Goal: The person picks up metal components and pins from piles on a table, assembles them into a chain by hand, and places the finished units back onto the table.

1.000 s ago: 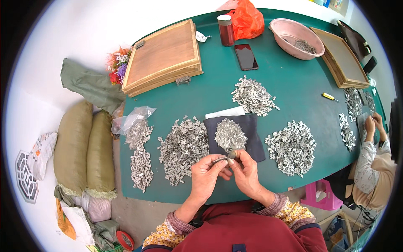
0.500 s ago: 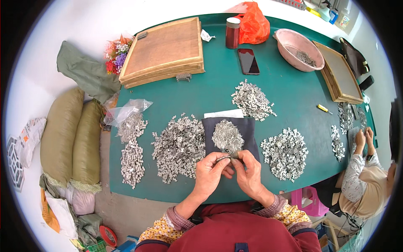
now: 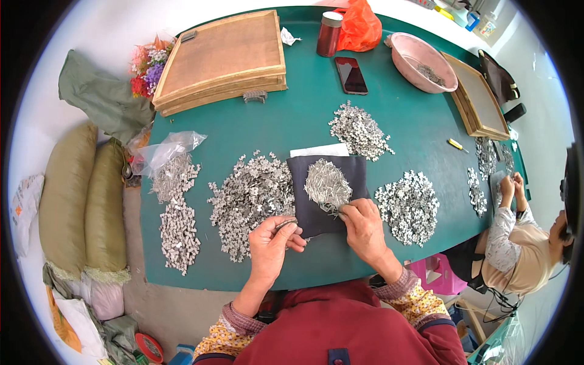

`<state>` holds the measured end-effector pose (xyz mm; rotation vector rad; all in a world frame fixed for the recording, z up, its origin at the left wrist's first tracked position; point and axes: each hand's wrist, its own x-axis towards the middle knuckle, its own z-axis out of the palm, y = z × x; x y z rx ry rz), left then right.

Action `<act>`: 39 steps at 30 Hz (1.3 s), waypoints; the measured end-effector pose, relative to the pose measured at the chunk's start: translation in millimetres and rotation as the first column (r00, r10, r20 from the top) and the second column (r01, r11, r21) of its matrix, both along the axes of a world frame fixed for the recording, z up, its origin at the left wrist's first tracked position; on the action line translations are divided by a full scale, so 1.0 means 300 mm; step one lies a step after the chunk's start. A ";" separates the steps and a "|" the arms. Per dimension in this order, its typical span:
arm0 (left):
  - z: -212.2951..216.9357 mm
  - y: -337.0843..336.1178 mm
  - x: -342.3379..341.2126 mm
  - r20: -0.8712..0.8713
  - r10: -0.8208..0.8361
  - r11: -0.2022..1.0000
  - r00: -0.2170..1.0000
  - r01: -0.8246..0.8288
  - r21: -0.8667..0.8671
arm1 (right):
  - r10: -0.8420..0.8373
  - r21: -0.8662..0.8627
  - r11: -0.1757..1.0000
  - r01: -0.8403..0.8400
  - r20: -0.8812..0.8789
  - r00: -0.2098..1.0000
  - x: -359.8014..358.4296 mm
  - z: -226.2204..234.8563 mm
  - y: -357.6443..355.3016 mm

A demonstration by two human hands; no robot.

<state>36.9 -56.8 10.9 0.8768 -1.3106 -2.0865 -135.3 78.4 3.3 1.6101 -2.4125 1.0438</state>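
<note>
My left hand point(image 3: 271, 240) pinches a short grey metal strip point(image 3: 285, 224) between thumb and fingers, beside the large pile of small metal pieces point(image 3: 252, 204). The strip looks like joined links, but it is too small to make out fully. My right hand point(image 3: 367, 234) has thumb and fingertips pressed together at the lower right edge of a heap of thin metal pins point(image 3: 327, 184); whatever they grip is hidden. That heap lies on a dark cloth point(image 3: 316, 226). To the right of my right hand sits another pile of small metal pieces point(image 3: 409, 208).
Beyond the cloth is a further pile of pieces point(image 3: 360, 129). A phone point(image 3: 351, 76), a red flask point(image 3: 329, 35), a pink basin point(image 3: 420, 67) and wooden trays point(image 3: 225, 55) stand farther back. Another person point(image 3: 517, 252) works at the right, near a yellow screwdriver point(image 3: 457, 145).
My hands have moved apart from their meeting point before the cloth. The left went left with the metal strip; the right went to the pin heap's edge. The whole view has shifted slightly.
</note>
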 end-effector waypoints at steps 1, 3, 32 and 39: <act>-0.004 -0.001 0.002 -0.001 0.004 1.000 1.000 -0.004 0.004 | 0.022 0.001 1.000 -0.022 0.002 1.000 0.002 0.003 -0.013; -0.005 -0.001 0.005 -0.014 -0.015 1.000 1.000 0.015 0.016 | 0.045 0.002 0.999 -0.045 0.005 0.999 -0.003 0.012 -0.038; -0.035 -0.006 0.002 0.033 -0.045 0.996 0.998 0.042 0.079 | 0.364 0.159 0.922 -0.352 -0.050 0.930 -0.050 0.017 -0.126; -0.030 0.007 -0.004 0.088 -0.115 0.993 0.989 0.113 0.031 | 0.307 0.046 0.947 -0.318 0.166 0.937 -0.049 0.102 -0.118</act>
